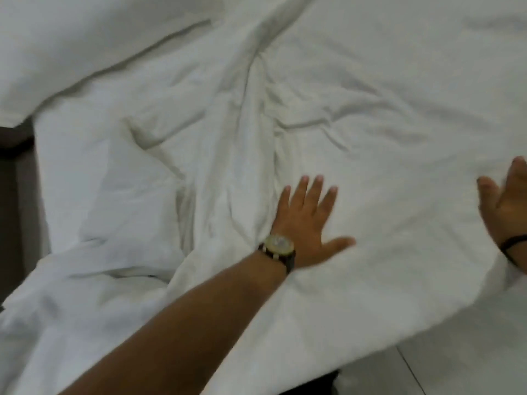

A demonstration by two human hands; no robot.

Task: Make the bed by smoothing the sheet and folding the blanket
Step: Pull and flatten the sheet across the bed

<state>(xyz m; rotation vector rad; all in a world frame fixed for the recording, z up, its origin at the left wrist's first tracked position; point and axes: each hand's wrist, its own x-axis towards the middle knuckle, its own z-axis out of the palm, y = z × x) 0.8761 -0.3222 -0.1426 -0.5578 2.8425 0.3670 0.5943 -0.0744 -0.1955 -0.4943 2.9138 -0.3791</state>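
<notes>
A white sheet (385, 104) covers the bed and fills most of the view. Long creases run through its middle, and a rumpled white blanket (94, 269) bunches at the lower left. My left hand (306, 220), with a watch on the wrist, lies flat on the sheet, fingers spread, just right of the main crease. My right hand (506, 201) is at the right edge, partly cut off, fingers apart, with a dark band on the wrist. Neither hand holds anything.
A white pillow (71, 44) lies at the upper left. A dark bed frame or headboard (11, 178) shows along the left edge. Pale floor tiles (456, 372) show at the lower right beyond the hanging edge of the sheet.
</notes>
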